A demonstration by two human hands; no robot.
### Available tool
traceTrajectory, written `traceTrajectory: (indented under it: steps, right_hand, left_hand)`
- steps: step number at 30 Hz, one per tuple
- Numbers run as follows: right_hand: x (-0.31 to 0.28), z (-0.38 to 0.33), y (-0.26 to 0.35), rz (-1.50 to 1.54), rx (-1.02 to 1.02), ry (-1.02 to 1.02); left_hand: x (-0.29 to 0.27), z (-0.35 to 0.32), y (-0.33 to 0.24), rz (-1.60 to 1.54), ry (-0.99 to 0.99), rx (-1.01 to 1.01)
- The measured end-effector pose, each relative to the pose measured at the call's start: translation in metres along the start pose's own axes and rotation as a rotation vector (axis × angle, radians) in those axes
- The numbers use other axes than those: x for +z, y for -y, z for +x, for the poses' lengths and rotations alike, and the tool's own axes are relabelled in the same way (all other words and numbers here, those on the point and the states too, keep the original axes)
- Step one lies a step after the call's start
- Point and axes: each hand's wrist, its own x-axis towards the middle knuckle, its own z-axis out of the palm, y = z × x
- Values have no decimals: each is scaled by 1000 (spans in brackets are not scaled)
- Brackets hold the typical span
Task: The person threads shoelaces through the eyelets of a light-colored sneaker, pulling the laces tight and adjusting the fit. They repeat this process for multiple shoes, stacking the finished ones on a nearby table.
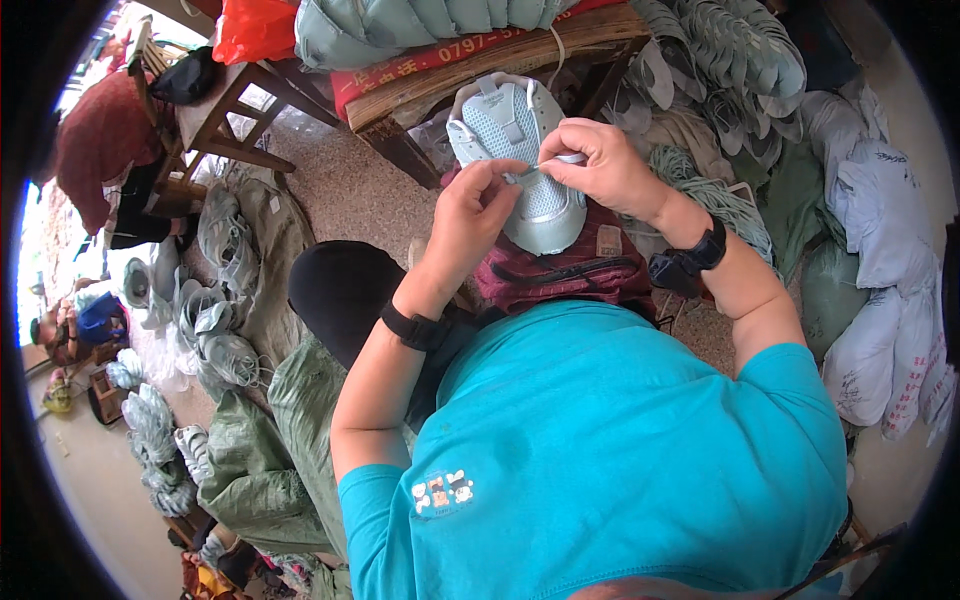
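Note:
A pale blue-green shoe upper point(515, 130) lies toe toward me on a dark red cloth point(560, 270) over my lap. My left hand point(475, 215) pinches the shoe at its near left side, fingers closed on the material. My right hand point(600, 160) grips a thin pale tool or needle point(550, 162) pressed against the shoe's right side. Both wrists carry black bands. My turquoise shirt point(620, 450) fills the lower view.
A wooden bench point(470, 80) stands just beyond the shoe. Stacks of grey-green shoe parts point(740, 60) pile at the upper right, white sacks point(880, 270) at the right. Green bags point(260, 450) and more shoe uppers point(215, 320) lie on the floor at the left.

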Motion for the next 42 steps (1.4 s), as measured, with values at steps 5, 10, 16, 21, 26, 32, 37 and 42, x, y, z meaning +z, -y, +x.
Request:
traceTrajectory:
  steps: [5, 10, 16, 21, 26, 32, 37, 42]
  right_hand:
    - [-2, 0, -4, 176, 128, 10]
    - [-5, 2, -7, 265, 210, 51]
    - [-4, 1, -6, 261, 223, 59]
    - [-3, 1, -10, 372, 316, 86]
    - [-2, 1, -18, 406, 268, 10]
    - [6, -4, -15, 214, 151, -8]
    - [4, 2, -6, 151, 151, 27]
    - [13, -3, -6, 28, -22, -67]
  left_hand:
    - [-6, 0, 3, 75, 49, 73]
    - [-5, 1, -2, 90, 46, 114]
    - [0, -3, 0, 80, 25, 68]
    - [0, -4, 0, 72, 21, 59]
    - [-2, -3, -10, 176, 22, 135]
    - [-4, 0, -7, 265, 43, 174]
    - [-3, 0, -11, 236, 31, 186]
    - [0, -2, -6, 163, 7, 66]
